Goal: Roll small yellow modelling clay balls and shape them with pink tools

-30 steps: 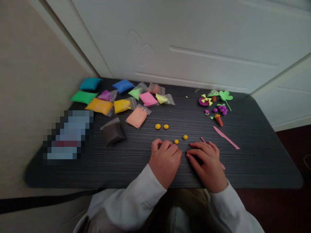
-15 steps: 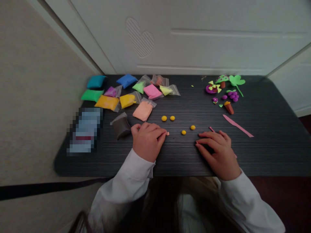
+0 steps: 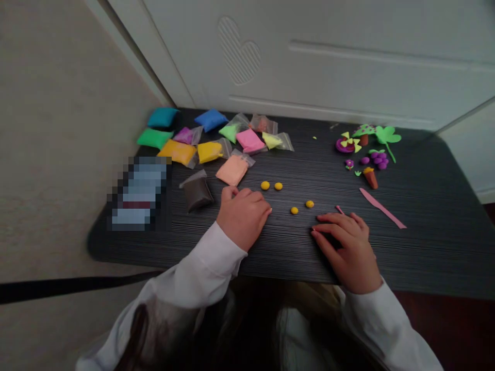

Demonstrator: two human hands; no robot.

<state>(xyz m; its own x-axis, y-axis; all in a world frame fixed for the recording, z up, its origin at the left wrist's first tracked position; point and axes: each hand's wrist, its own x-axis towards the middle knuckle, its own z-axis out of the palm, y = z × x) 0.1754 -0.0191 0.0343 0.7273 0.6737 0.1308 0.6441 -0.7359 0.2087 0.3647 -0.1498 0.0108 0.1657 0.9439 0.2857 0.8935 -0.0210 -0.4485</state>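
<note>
Four small yellow clay-like balls [image 3: 310, 204]: on dark ridged tabletop [image 3: 278, 252], two beyond the left hand [image 3: 244, 217], two between the hands; presumably light, soft, easily dented, best taken gently by the sides. Left hand: thumb and forefinger near together; hold cannot be told. Right hand [image 3: 350, 247]: fingers loosely curved, fingertips close; hold likewise unclear.

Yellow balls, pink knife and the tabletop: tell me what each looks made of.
Yellow balls: probably modelling clay, fairly smooth with a soft sheen; their rounded, slightly uneven shapes suggest it.
Pink knife: likely moulded plastic, smooth; it is thin, evenly coloured and clean-edged.
Tabletop: dark, fine-lined finish, perhaps laminate; wood can't be ruled out.
</note>
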